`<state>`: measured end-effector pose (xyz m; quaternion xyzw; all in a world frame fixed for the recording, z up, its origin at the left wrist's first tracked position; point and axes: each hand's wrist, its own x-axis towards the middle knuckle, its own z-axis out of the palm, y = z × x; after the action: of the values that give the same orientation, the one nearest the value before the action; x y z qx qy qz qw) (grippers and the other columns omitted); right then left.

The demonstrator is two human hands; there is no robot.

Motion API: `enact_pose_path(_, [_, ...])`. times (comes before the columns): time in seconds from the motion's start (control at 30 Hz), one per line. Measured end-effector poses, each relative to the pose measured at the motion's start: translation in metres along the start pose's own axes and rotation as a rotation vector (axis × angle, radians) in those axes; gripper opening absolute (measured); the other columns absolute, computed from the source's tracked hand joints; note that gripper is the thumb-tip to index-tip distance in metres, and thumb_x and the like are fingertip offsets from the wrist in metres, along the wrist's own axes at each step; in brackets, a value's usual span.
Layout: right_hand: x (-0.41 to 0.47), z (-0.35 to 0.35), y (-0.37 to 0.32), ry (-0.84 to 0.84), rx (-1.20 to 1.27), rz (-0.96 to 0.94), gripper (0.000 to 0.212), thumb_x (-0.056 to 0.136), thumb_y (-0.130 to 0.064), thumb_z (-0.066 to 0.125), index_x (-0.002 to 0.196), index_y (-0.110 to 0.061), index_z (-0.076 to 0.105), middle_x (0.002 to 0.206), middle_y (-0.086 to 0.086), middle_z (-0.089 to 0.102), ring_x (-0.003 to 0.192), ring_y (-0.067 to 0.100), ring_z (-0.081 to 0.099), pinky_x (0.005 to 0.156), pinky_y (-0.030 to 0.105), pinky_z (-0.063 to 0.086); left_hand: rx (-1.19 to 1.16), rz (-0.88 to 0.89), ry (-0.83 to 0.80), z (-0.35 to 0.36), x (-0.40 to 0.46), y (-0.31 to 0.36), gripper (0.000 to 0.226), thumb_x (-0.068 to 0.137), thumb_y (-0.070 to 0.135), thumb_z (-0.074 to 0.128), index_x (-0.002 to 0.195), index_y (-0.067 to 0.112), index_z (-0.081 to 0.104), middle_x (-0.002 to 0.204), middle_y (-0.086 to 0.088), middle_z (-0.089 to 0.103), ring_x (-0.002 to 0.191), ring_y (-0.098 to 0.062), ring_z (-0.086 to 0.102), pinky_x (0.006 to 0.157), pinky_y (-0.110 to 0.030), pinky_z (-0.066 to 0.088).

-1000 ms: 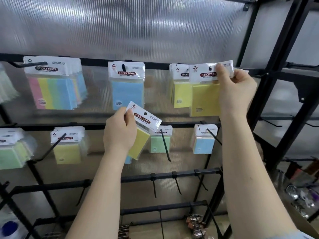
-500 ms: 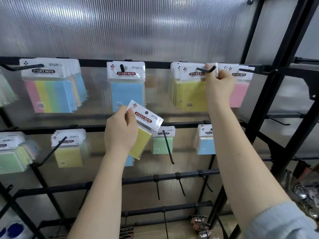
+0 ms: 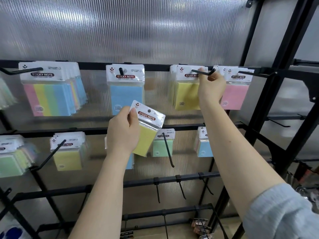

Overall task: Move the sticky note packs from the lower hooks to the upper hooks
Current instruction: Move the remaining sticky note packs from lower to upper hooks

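Note:
My left hand (image 3: 123, 133) grips a small yellow sticky note pack (image 3: 149, 130) by its white header, tilted, in front of the lower rail. My right hand (image 3: 211, 84) is up at an upper hook (image 3: 201, 72), fingers pinched on the header of a large yellow pack (image 3: 187, 95) that hangs on that hook with others behind it. The upper row also holds multicolour packs (image 3: 47, 98), a blue pack (image 3: 126, 94) and pink packs (image 3: 236, 94). On the lower hooks hang yellow packs (image 3: 67, 157), a green pack (image 3: 162, 147) and a blue pack (image 3: 204, 148).
Black rails cross a ribbed translucent panel (image 3: 138, 31). Bare black hooks (image 3: 180, 188) stick out from the rail below the lower row. More green packs (image 3: 10, 163) hang at the far left. A black frame post (image 3: 269, 94) stands to the right.
My right hand has threaded the large yellow pack onto the upper hook and slid it back toward the others. My left hand has stayed almost still with its small yellow pack.

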<state>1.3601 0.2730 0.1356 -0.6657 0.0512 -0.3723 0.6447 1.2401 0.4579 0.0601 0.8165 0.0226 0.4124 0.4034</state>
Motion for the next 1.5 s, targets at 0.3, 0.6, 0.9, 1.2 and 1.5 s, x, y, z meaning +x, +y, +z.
enact_pose_path(0.3, [-0.016,-0.029,0.005,0.012,0.021,-0.015,0.024,0.094,-0.018,0.047,0.101,-0.01,0.069,0.095,-0.002,0.067,0.089,0.01,0.059,0.083,0.023,0.047,-0.052,-0.006,-0.008,-0.004,-0.005,0.008,0.042,0.101,0.019,0.038,0.06,0.018,0.027,0.056,0.008,0.041,0.05,0.008,0.045,0.044,-0.012,0.031])
enact_pose_path(0.6, [-0.068,-0.099,0.045,-0.179,-0.308,-0.006,0.034,0.097,-0.016,0.043,0.093,0.013,0.059,0.087,0.026,0.064,0.078,0.039,0.054,0.068,0.041,0.046,-0.188,-0.002,0.008,-0.004,-0.009,0.022,0.035,0.1,0.025,0.044,0.066,0.015,0.039,0.06,0.008,0.044,0.05,0.005,0.043,0.048,-0.012,0.033])
enact_pose_path(0.9, [-0.082,-0.138,0.081,-0.424,-0.582,0.183,0.039,0.098,-0.02,0.044,0.135,-0.009,0.051,0.138,0.005,0.053,0.127,0.02,0.047,0.101,0.026,0.035,-0.436,0.107,0.001,0.025,-0.008,0.087,0.032,0.093,0.029,0.057,0.066,0.019,0.044,0.058,0.005,0.044,0.049,-0.001,0.034,0.048,-0.014,0.027])
enact_pose_path(1.2, [-0.072,-0.156,0.083,-0.504,-0.544,0.198,0.042,0.097,-0.02,0.046,0.138,-0.009,0.048,0.14,0.002,0.05,0.131,0.017,0.044,0.102,0.025,0.033,-0.437,0.221,0.068,0.048,0.007,0.132,0.04,0.093,0.024,0.058,0.06,0.029,0.035,0.052,0.013,0.037,0.047,0.001,0.038,0.047,-0.012,0.028])
enact_pose_path(1.5, [-0.061,-0.166,0.074,-0.519,-0.486,0.148,0.038,0.096,-0.021,0.048,0.132,-0.009,0.054,0.134,0.001,0.056,0.118,0.011,0.052,0.09,0.02,0.035,-0.412,0.172,0.116,0.062,0.006,0.131,0.044,0.091,0.018,0.059,0.056,0.025,0.032,0.046,0.011,0.032,0.046,-0.004,0.03,0.046,-0.014,0.023])
